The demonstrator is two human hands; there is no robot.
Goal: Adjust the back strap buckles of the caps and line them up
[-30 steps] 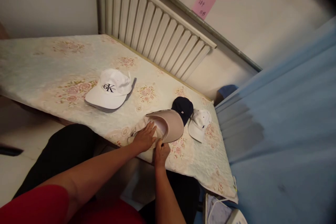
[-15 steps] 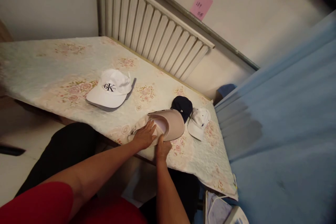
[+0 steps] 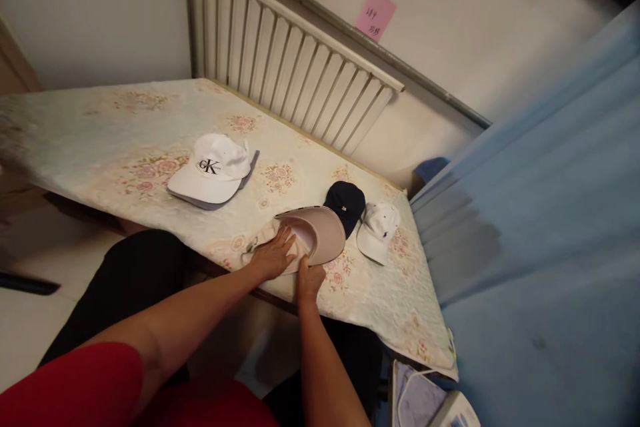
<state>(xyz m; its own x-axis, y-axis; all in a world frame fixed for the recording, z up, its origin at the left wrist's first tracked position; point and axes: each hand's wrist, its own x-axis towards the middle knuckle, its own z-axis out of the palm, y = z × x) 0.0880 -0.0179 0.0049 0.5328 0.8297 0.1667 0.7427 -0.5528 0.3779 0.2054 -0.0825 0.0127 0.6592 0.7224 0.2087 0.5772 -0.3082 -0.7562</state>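
A beige baseball cap [image 3: 326, 235] lies upturned near the table's front edge, its brim and the inside of its crown showing. My left hand [image 3: 273, 257] rests on the crown fabric with its fingers spread. At the edge where brim meets crown, my right hand [image 3: 311, 280] grips the cap, thumb on top and the other fingers mostly hidden. Just behind the brim sits a navy cap [image 3: 346, 201], partly covered by it. To its right is a smaller white cap [image 3: 380, 228] with a dark emblem. Farther left stands a white cap with black "CK" lettering [image 3: 213, 170].
The table [image 3: 390, 300] has a floral quilted cover. Behind it, a white radiator [image 3: 285, 53] runs along the wall below a pink note [image 3: 376, 15]. A blue curtain [image 3: 540, 233] hangs at the right. A white device with a cable [image 3: 453, 410] is at lower right.
The beige cap has shifted slightly left with both hands on it. The camera view has tilted a little; the other caps keep their places.
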